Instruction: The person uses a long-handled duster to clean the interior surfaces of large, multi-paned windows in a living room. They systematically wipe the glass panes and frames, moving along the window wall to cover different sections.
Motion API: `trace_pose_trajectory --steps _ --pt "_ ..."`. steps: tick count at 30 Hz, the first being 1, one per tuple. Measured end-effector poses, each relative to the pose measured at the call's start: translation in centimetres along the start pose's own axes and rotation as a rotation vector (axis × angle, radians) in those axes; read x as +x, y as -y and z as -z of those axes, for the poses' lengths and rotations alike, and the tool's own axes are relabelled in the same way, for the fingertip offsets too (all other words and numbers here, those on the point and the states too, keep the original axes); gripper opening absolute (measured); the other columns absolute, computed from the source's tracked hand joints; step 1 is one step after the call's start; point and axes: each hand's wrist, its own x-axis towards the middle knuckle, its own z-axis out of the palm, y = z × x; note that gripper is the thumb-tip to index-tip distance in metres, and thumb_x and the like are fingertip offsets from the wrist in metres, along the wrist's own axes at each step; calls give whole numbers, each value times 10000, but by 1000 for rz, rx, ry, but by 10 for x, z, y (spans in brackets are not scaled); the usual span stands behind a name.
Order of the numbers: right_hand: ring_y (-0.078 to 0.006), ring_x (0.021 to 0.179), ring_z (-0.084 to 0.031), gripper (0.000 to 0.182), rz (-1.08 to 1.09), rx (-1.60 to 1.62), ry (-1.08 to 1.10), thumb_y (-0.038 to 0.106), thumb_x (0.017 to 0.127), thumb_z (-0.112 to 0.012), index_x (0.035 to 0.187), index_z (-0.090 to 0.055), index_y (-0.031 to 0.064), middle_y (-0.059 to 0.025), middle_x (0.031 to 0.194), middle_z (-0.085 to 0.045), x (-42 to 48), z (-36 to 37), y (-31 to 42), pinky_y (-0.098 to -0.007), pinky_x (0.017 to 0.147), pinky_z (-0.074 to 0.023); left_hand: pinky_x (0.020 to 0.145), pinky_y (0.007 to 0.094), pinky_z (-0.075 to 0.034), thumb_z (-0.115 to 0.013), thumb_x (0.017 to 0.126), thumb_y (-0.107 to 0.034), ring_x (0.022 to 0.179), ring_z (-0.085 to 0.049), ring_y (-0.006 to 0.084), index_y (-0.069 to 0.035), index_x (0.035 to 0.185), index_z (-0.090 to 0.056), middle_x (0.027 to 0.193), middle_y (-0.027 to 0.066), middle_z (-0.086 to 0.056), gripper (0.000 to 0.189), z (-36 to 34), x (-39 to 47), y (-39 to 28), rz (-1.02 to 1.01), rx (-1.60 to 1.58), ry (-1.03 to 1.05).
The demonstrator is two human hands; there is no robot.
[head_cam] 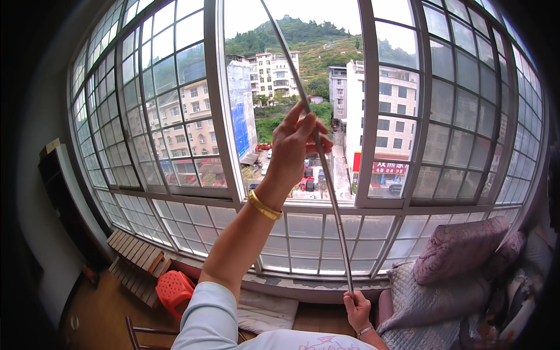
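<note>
A long, thin metal pole [329, 183] slants across the view, from the top edge down to the lower right. Raised in front of the open window pane, my left hand [295, 138] has its thumb and fingers around the pole's middle. A gold bracelet [264, 206] circles that wrist. Lower down, my right hand [358, 309] grips the pole near its bottom end, and a thin bangle shows on the wrist. The pole's upper end runs out of view. Behind it stands the large gridded window [188, 109] with its white frame.
At the lower left are a red plastic stool [174, 288], slatted wooden boards [138, 251] and a dark wooden chair frame [148, 330]. A sofa with a quilted cover [402, 288] and a cushion [461, 247] stands at right. A folded pad [267, 309] lies below the sill.
</note>
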Motion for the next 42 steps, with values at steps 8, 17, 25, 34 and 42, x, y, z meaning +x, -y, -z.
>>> trace_pose_trajectory --steps 8,17,25,34,42 --pt "-4 449 -373 174 -201 319 -144 160 872 -557 764 -551 24 46 543 -437 -21 30 6 -173 389 -277 468 278 -528 -533 874 -161 552 -618 163 -62 1308 -347 714 76 -599 483 -76 23 42 48 -21 191" --pt "-17 384 -296 259 -171 245 -321 265 907 -493 780 -508 39 48 482 -350 -67 74 -21 -182 346 -207 460 248 -495 -540 872 -144 545 -597 145 -33 1315 -322 703 64 -579 506 -176 4 98 197 -20 454" --pt "-18 434 -360 237 -130 -255 -428 256 872 -558 750 -537 54 59 506 -401 -103 113 -77 -200 394 -271 576 252 -521 -473 906 -148 646 -622 156 -66 1320 -320 752 66 -577 448 -167 -35 120 298 -161 526" --pt "-85 534 -429 204 -159 -298 -187 199 818 -628 783 -563 9 -18 565 -439 -69 102 -50 -234 486 -353 587 270 -530 -516 887 -164 648 -621 158 -108 1279 -391 768 58 -586 416 -101 -35 140 280 -163 241" --pt "-205 711 -548 295 -610 -222 297 176 865 -542 1148 -499 100 -93 1028 -540 -135 147 -212 -318 539 -438 524 279 -518 -518 881 -148 568 -602 153 -90 1229 -420 706 51 -573 367 -67 38 143 165 -85 39"
